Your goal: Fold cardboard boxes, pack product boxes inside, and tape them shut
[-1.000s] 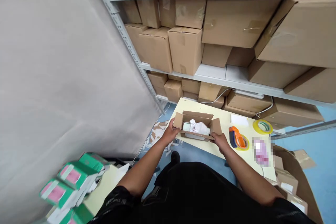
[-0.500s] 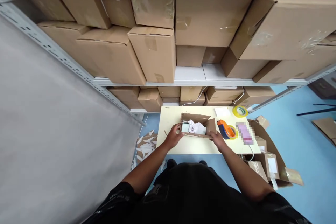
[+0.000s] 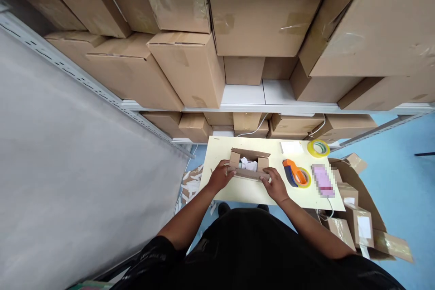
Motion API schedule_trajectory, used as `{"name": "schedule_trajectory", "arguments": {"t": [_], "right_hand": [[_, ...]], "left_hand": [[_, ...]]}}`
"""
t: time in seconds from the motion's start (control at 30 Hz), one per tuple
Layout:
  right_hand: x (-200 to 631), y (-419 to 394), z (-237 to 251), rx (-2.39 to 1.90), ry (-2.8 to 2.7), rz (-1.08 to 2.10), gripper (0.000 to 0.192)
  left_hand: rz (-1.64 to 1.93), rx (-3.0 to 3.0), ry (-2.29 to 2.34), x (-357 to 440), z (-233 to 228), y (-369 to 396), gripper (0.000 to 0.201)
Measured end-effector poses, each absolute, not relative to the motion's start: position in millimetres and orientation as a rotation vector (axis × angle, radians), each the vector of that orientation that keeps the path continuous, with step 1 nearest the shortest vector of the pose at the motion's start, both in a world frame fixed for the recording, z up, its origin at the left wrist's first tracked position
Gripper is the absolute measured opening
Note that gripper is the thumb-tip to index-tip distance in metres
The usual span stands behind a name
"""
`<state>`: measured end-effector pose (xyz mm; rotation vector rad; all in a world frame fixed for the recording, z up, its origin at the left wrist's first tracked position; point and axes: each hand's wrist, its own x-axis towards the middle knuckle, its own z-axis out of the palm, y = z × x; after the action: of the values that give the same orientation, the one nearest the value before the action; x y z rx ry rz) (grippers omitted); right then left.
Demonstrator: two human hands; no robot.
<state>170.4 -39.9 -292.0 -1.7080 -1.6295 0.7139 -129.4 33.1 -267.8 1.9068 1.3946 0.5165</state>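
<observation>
A small open cardboard box stands on a pale yellow table. White crumpled paper shows inside it. My left hand grips the box's left end and near flap. My right hand presses on the near flap at the right end. The two side flaps stand upright and the near flap is folded in over the opening.
An orange tape dispenser, a yellow tape roll, a white paper slip and a pink item lie on the table's right part. Shelves of cardboard boxes rise behind. A large open carton with parcels sits at right.
The side flaps have come upright and the near flap has folded over the box under both hands. My head view has tilted slightly, leaving the green packs at lower left out of sight.
</observation>
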Motion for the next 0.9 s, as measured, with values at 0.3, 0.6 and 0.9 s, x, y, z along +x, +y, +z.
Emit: {"name": "schedule_trajectory", "arguments": {"t": [0.3, 0.6, 0.9], "right_hand": [[178, -28, -297, -1.851, -1.474, 0.862, 0.071], [189, -33, -294, -1.973, -1.489, 0.744, 0.072], [277, -52, -314, -2.884, -1.448, 0.549, 0.05]], "left_hand": [[0.465, 2.077, 1.336, -120, -249, 96, 0.089], [0.495, 2.345, 1.164, -130, -298, 68, 0.042], [0.613, 2.404, 1.19, -126, -315, 67, 0.043]]}}
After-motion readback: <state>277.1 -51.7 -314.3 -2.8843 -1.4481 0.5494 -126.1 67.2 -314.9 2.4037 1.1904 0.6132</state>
